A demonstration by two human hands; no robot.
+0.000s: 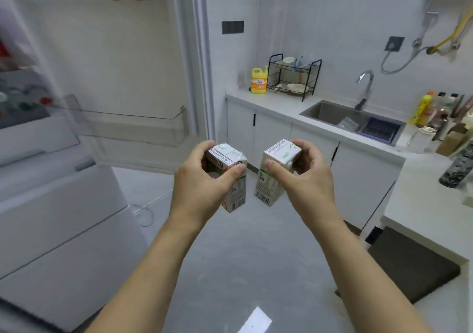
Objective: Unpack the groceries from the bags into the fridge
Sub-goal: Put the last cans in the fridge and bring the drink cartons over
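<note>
Head view: person stands w/ both arms out over the floor, one small drink carton per hand. Left hand [202,179] is curled round the left carton [231,176], thumb across its near face, fingers wrapped behind; right hand [304,176] grips the right carton [275,171] the same way, thumb on the front, fingers behind the top. Both cartons hang roughly upright, tops tipped a bit toward the camera, barcoded bottoms pointing down; they sit side by side w/ a clear gap between, not touching.

Key relation: the open fridge [51,204] is to the left. Its door [122,51] swings out ahead-left, and the clear door bin [133,125] sits up and left of the cartons, well apart from them. So the left carton is the nearer one to the bin, and the left hand has the shorter reach; the right has to cross further over. Bin runs long left-to-right, open at the top, so cartons prob. want to go in upright, long axis vertical, dropped from above the rail – approx how they're held already.

Judgement: mid-carry, nothing placed from this pair yet. Fridge interior at far left is blurred, can't tell shelf contents. Counter w/ sink [350,117] lies to the right, away from the move
</note>
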